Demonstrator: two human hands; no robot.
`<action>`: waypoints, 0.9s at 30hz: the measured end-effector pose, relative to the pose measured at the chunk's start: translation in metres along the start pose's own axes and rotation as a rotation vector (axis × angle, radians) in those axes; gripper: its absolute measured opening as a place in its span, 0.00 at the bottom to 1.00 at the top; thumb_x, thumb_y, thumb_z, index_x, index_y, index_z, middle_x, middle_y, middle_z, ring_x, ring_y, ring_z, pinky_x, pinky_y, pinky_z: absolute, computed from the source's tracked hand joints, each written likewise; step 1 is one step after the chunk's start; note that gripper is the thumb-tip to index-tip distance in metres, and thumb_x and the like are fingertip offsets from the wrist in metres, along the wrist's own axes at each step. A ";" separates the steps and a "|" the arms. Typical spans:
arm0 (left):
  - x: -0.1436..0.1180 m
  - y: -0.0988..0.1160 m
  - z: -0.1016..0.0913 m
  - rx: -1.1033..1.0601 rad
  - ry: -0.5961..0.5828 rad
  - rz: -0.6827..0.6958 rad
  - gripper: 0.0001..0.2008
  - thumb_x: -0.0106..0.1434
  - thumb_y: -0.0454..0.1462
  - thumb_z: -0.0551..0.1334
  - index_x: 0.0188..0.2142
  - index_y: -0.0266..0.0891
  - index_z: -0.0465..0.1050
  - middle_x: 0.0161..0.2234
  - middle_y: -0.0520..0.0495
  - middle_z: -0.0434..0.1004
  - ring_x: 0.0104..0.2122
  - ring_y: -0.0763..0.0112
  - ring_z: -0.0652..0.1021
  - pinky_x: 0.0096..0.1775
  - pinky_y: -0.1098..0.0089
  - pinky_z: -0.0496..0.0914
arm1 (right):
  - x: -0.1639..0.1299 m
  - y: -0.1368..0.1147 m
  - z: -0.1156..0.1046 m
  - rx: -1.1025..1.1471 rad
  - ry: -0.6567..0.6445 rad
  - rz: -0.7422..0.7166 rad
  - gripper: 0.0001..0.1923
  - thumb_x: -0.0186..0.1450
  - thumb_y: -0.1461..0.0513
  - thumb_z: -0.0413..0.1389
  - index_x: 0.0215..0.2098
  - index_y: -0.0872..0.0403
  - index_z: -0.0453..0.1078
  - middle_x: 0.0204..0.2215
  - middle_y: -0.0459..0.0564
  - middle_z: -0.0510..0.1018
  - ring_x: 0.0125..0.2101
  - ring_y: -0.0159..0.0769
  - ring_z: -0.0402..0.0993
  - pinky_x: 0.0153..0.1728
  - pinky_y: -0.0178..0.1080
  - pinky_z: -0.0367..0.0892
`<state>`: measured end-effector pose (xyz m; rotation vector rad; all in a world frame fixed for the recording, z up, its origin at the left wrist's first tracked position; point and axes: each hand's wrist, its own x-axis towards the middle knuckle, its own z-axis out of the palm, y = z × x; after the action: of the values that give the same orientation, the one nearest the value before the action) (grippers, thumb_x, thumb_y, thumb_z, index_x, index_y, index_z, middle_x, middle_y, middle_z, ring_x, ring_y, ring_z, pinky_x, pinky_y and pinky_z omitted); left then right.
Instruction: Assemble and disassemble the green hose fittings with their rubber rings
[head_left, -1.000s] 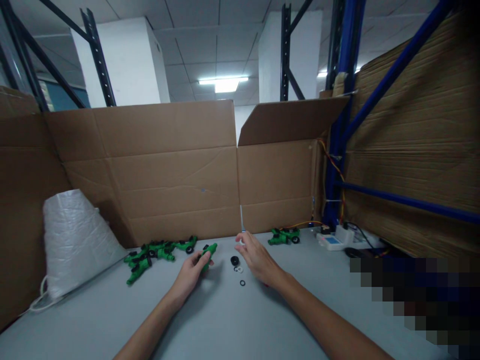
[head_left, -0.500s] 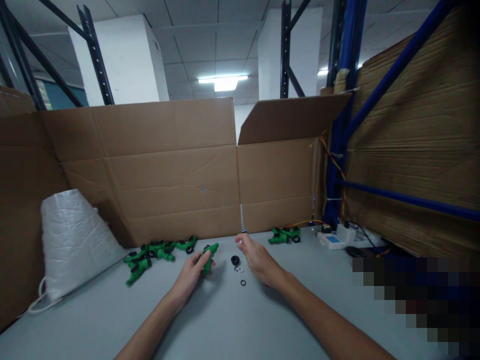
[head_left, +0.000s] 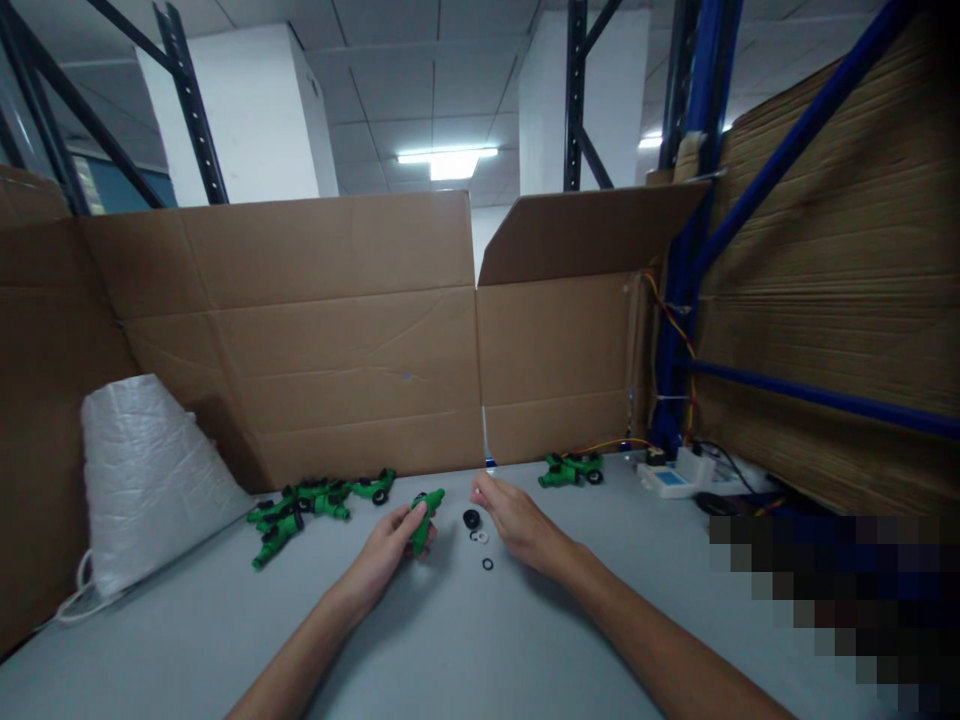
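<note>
Green plastic nozzle [head_left: 424, 516] now stands more upright in the left hand [head_left: 390, 553], whose fingers close round its lower end, raised slightly off the table [head_left: 465, 640] compared with a second ago. The right hand [head_left: 521, 525] has drawn nearer, fingertips pinched on something too small to tell, just above the black rings [head_left: 477, 535]. More green nozzles [head_left: 311, 505] lie to the left.

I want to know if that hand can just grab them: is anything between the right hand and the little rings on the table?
Nothing visible. The right hand hovers just right of the small rings, bare table between.
</note>
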<state>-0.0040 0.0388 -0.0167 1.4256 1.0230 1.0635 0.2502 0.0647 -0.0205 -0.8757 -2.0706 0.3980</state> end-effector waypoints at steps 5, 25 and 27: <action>-0.002 0.002 0.002 -0.009 -0.016 0.004 0.26 0.66 0.58 0.65 0.40 0.35 0.76 0.35 0.43 0.78 0.33 0.66 0.74 0.37 0.67 0.67 | -0.001 0.000 -0.002 -0.011 -0.021 -0.027 0.08 0.78 0.58 0.46 0.40 0.49 0.61 0.35 0.48 0.74 0.39 0.41 0.76 0.40 0.37 0.68; -0.003 0.003 0.006 -0.023 -0.027 -0.007 0.24 0.66 0.57 0.66 0.40 0.36 0.77 0.35 0.43 0.80 0.33 0.64 0.75 0.38 0.67 0.66 | -0.001 -0.002 -0.003 -0.125 0.026 -0.089 0.10 0.78 0.62 0.45 0.37 0.50 0.61 0.34 0.48 0.76 0.35 0.38 0.74 0.38 0.35 0.64; -0.003 0.003 0.007 -0.027 -0.031 -0.009 0.24 0.66 0.57 0.66 0.40 0.36 0.77 0.35 0.43 0.80 0.33 0.65 0.74 0.37 0.67 0.66 | -0.001 -0.004 -0.003 -0.127 0.022 -0.096 0.10 0.78 0.63 0.45 0.38 0.50 0.61 0.35 0.48 0.76 0.37 0.38 0.75 0.39 0.35 0.64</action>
<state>0.0023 0.0343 -0.0143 1.4101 0.9888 1.0415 0.2517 0.0606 -0.0168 -0.8467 -2.1268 0.2063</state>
